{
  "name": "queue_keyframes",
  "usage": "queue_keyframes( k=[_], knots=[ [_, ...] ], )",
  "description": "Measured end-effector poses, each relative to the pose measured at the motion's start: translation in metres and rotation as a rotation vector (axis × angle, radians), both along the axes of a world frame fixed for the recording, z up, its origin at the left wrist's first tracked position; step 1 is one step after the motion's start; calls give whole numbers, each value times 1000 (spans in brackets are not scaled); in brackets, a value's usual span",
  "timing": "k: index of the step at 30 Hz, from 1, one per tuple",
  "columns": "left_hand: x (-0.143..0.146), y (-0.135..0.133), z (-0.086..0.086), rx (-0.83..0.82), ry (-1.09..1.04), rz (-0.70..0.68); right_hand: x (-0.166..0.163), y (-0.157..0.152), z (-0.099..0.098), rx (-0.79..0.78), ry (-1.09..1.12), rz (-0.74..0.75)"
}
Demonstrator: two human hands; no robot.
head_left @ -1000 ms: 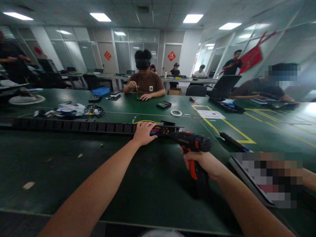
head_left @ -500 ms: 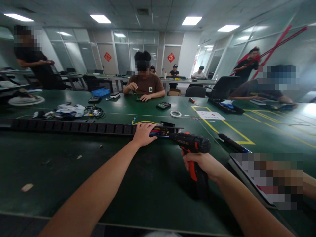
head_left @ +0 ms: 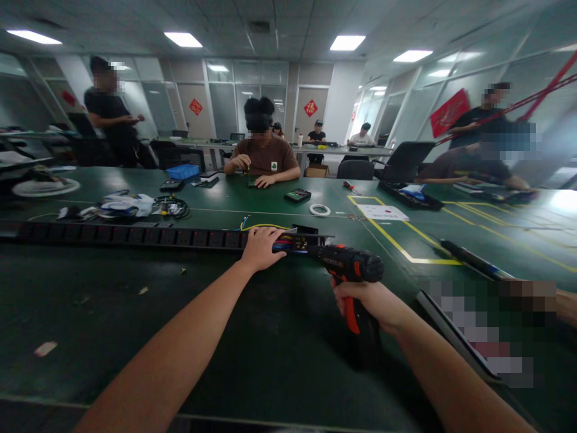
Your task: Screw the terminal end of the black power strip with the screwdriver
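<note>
A long black power strip point(head_left: 180, 238) with a row of sockets lies across the table, its right end uncovered to show coloured wires and a terminal block point(head_left: 299, 242). My left hand point(head_left: 262, 248) is wrapped over the strip just left of that end, fingers on the far side and thumb on the near side. In my right hand point(head_left: 360, 294) is a black and orange cordless drill point(head_left: 354, 263), held by its grip and pointing left. Its tip reaches the open end by the terminal block; exact contact is too small to make out. Yellow wires point(head_left: 265, 227) stick out behind the strip.
Behind the strip lie a tape roll point(head_left: 320, 210), a black boxy device point(head_left: 297, 195), a red screwdriver point(head_left: 350, 187) and bundled cables point(head_left: 174, 206). At right, a co-worker's hand point(head_left: 565, 307) is beside a tablet-like object point(head_left: 455, 337) and a long black tool point(head_left: 473, 258). Someone sits opposite.
The long black tool at right has shifted right, towards the co-worker's hand, which has moved up. A person standing at left has moved rightwards. My hands and the drill are nearly unchanged.
</note>
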State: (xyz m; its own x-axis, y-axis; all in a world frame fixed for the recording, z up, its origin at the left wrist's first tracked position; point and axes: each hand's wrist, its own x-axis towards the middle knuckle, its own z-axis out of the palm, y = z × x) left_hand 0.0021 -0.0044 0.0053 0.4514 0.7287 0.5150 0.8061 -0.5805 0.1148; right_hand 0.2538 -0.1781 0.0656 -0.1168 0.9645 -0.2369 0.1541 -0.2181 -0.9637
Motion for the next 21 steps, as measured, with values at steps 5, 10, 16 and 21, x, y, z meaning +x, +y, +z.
queue_keyframes(
  k=[5, 10, 16, 21],
  knots=[
    [0, -1, 1, -4, 2, -2, -1, 0, 1, 5, -6, 2],
    [0, -1, 1, 2, 1, 1, 1, 0, 0, -2, 9, 12],
    [0, -1, 1, -2, 9, 4, 1, 1, -1, 15, -9, 17],
    [0, 0, 1, -6, 11, 7, 0, 0, 1, 14, -4, 31]
  ],
)
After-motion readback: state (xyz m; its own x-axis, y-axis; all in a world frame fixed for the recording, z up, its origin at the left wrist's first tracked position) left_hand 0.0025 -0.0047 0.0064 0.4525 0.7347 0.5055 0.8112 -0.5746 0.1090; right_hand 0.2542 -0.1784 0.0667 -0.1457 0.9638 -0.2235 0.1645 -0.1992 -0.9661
